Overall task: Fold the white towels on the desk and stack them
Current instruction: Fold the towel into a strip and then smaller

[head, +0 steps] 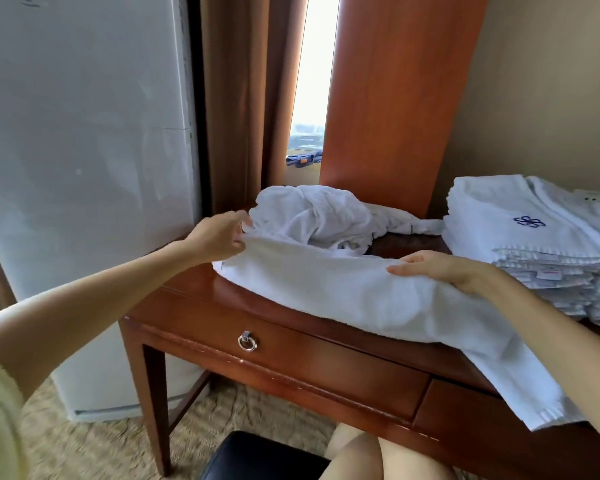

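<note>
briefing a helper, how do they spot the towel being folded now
On the wooden desk, along the front edge above the drawer, lies a long towel, one end hanging over. The left hand and right hand are on it; the heap behind is crumpled, the monogrammed stack already folded.

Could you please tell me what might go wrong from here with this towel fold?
1. The spread towel hangs over the desk's front edge on the right; with the right hand only lying flat on it, it may slide off.
2. The left hand pinches its far edge right beside the crumpled towels; the fold could drag them along.
3. The folded stack looks ragged on its near side; another towel might shift it.
</note>
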Demonstrator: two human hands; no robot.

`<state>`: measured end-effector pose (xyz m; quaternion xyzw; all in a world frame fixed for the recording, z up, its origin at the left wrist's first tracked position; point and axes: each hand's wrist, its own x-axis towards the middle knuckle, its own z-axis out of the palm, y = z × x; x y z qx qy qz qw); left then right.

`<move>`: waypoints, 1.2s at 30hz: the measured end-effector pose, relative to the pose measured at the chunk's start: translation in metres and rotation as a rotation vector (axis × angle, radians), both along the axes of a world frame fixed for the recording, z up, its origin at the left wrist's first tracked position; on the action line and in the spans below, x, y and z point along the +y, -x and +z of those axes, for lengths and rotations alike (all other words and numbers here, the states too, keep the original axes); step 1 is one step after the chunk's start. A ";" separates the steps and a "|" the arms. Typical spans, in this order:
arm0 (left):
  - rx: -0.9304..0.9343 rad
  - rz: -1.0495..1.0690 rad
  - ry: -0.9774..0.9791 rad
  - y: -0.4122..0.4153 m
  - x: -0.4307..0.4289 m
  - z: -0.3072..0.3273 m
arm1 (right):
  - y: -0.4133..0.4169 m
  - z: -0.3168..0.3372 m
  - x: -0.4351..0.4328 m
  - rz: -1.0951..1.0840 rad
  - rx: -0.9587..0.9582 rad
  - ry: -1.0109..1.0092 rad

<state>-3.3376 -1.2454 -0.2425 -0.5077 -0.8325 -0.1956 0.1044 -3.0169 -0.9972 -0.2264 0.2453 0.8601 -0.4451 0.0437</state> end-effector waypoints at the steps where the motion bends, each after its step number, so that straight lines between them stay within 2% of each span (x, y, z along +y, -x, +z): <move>1: -0.055 0.075 -0.047 -0.003 0.010 0.000 | 0.002 -0.006 0.003 -0.063 0.021 -0.024; 3: -0.186 0.211 -0.032 -0.011 0.028 -0.008 | 0.008 -0.022 0.011 -0.162 0.015 -0.136; 6: -0.288 0.304 0.158 -0.017 0.046 -0.031 | 0.012 -0.046 0.025 -0.196 -0.095 -0.282; 9: -0.172 0.333 0.188 -0.015 0.048 -0.042 | 0.011 -0.055 0.031 -0.178 -0.165 -0.256; 11: -0.031 0.306 0.161 -0.016 0.045 -0.045 | 0.009 -0.057 0.032 -0.136 -0.187 -0.215; 14: 0.167 0.163 0.015 -0.024 0.043 -0.044 | 0.003 -0.059 0.032 -0.085 -0.234 -0.167; 16: 0.177 0.122 0.029 -0.029 0.045 -0.045 | -0.001 -0.060 0.030 -0.073 -0.243 -0.162; 20: 0.110 0.264 0.306 -0.026 0.046 -0.049 | -0.008 -0.059 0.025 -0.056 -0.185 -0.155; 22: 0.081 0.318 0.373 -0.019 0.044 -0.050 | -0.013 -0.055 0.020 -0.058 -0.132 -0.094; 25: 0.161 0.268 0.322 -0.011 0.039 -0.051 | -0.019 -0.048 0.019 -0.027 -0.020 -0.031; 27: 0.234 0.212 0.188 -0.005 0.033 -0.052 | -0.023 -0.042 0.021 -0.027 0.046 0.014; 28: 0.204 0.185 0.075 -0.002 0.031 -0.050 | -0.026 -0.038 0.022 -0.035 0.057 0.088; 29: 0.097 0.154 -0.050 -0.001 0.030 -0.048 | -0.029 -0.035 0.024 -0.020 0.042 0.171; 32: -0.566 -0.015 -0.375 0.000 0.027 -0.030 | -0.036 -0.023 0.021 0.059 -0.072 0.263; 33: -0.748 -0.053 -0.393 0.001 0.027 -0.024 | -0.037 -0.021 0.021 0.078 -0.106 0.277; 34: -0.838 -0.052 -0.328 0.002 0.027 -0.019 | -0.038 -0.019 0.019 0.092 -0.134 0.284; 36: -0.763 0.005 -0.100 0.006 0.028 -0.020 | -0.038 -0.019 0.017 0.106 -0.167 0.256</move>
